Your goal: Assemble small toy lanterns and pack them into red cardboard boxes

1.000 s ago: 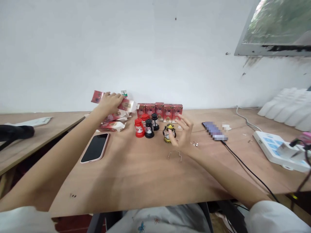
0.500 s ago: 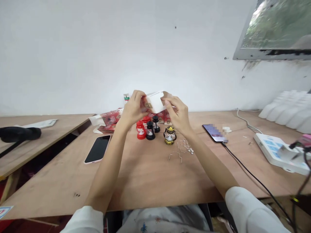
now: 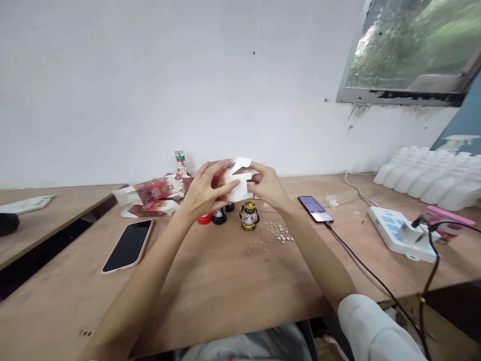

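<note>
— Counter (image 3: 210, 291) first: what lies on it?
— Flat red cartons (image 3: 150, 196) at left, unfolded, and a gold lantern (image 3: 249, 216) unboxed.
— And my grip?
— Left hand (image 3: 203, 193) and right hand (image 3: 267, 186) both pinch one half-opened carton (image 3: 233, 179), held above the lanterns; I judge it unfinished.

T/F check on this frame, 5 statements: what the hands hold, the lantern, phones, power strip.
1. Both hands, left hand and right hand, hold a folding carton. True.
2. The gold lantern is inside the carton. False: it stands on the table below the hands.
3. The pink-cased phone lies screen dark, left of the hands. True.
4. The lit phone has no cable. False: a black cable runs from it.
5. The power strip sits on the left table. False: it lies at the right side.
</note>
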A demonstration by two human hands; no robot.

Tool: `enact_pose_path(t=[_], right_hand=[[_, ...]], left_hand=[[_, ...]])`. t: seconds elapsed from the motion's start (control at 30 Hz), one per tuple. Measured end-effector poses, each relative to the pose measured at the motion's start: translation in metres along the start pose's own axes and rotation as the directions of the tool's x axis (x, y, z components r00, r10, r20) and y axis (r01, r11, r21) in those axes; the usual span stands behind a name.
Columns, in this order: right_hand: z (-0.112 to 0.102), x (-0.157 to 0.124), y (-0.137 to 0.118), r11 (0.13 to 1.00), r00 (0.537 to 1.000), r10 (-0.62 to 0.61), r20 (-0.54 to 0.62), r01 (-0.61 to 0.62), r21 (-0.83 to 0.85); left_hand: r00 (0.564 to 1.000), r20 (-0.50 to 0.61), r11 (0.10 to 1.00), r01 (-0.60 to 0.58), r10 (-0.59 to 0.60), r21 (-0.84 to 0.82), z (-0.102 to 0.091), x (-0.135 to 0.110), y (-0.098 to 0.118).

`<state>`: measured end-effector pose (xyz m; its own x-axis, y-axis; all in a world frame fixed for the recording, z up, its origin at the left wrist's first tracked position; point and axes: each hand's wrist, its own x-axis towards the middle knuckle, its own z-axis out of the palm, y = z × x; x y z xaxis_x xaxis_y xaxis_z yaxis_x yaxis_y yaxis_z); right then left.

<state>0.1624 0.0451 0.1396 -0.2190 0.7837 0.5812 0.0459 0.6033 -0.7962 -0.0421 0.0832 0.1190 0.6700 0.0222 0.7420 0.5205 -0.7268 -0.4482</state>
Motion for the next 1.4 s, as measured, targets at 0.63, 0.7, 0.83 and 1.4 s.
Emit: enact_pose_path(t=[0.63,0.7,0.83,1.4], right_hand=[[-0.003,0.003,0.005,1.0,0.993,-0.028,0.116,0.027,0.013],[-0.002,0.001,0.003,0.999,0.995,-0.046,0.089,0.048,-0.016],[0.002,-0.003,-0.001,0.989,0.993,-0.116,0.028,0.118,-0.091],[0.006,-0.003,-0.01,0.988,0.992,-0.114,0.059,0.106,0.116]], left_hand=[[0.981,-0.059,0.98,0.189,-0.185,0.061,-0.011,0.001,0.002],[0.977,-0.064,0.978,0.207,-0.205,0.029,-0.013,0.002,0.001],[0.958,-0.082,0.961,0.27,-0.275,-0.06,-0.018,0.007,0.006],[0.884,-0.328,0.939,0.28,-0.333,-0.2,-0.015,0.019,0.029]])
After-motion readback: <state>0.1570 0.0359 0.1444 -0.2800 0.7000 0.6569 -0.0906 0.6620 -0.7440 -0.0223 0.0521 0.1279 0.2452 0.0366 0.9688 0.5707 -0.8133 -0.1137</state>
